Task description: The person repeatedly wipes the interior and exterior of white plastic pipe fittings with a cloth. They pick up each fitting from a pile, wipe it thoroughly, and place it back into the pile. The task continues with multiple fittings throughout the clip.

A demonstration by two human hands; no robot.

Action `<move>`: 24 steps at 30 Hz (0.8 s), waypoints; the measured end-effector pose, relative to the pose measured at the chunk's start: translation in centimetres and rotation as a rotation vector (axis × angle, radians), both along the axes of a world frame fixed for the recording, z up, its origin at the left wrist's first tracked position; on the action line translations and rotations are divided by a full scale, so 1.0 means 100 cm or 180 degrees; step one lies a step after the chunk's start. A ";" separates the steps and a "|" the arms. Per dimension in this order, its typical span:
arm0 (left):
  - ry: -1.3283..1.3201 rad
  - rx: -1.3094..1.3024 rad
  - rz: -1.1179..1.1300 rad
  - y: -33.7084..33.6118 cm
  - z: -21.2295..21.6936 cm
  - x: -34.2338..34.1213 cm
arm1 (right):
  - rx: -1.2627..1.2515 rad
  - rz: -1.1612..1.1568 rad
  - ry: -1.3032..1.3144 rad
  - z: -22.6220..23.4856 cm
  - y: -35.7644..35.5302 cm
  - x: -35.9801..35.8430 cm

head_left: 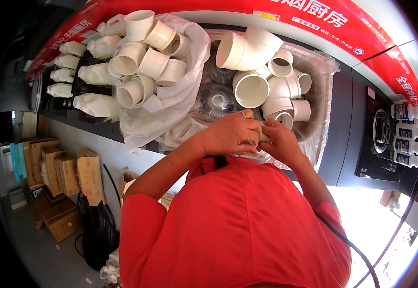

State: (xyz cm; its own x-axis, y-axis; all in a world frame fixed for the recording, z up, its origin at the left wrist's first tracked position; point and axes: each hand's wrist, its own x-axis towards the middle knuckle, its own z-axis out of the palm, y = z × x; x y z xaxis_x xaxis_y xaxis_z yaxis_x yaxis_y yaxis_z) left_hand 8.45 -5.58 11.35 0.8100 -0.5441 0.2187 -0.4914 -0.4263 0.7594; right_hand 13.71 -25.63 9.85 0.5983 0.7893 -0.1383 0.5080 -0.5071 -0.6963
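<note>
My left hand (233,132) and my right hand (282,141) meet close to my chest, at the near edge of a plastic-wrapped sink (325,115). Fingers of both are bent around a small whitish piece (264,136), mostly hidden by them, so its kind is unclear. Just beyond, white plastic pipe fittings (251,90) lie heaped in the sink, with a large pipe elbow (259,48) on top. To the left, an open white sack (149,126) holds more pipe fittings (153,63). Clear plastic film covers the sink's left part.
White jugs (95,76) stand in rows at the far left of the dark counter (342,129). On the right are a glass cooktop (369,161) and several labelled bottles (407,129). Cardboard boxes (91,175) and a black hose coil (96,235) sit on the floor to the left.
</note>
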 end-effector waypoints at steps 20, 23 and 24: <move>0.1768 -0.0491 0.1125 -0.004 -0.013 -0.044 | 0.0853 -0.0494 0.4037 -0.037 -0.012 -0.032; 0.1506 -0.0737 0.1381 -0.006 -0.015 -0.056 | 0.1297 -0.0854 0.4206 -0.054 -0.012 -0.036; 0.1321 -0.0855 0.1427 -0.008 -0.015 -0.058 | 0.1341 -0.0919 0.4025 -0.054 -0.009 -0.037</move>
State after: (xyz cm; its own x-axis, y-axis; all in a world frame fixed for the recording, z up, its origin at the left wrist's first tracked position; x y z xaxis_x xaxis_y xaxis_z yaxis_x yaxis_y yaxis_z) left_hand 2.63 -6.42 9.82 0.9913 -0.1052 -0.0789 0.0452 -0.2909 0.9557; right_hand 10.06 -26.54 4.42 0.3931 0.7768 -0.4919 -0.6732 -0.1213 -0.7295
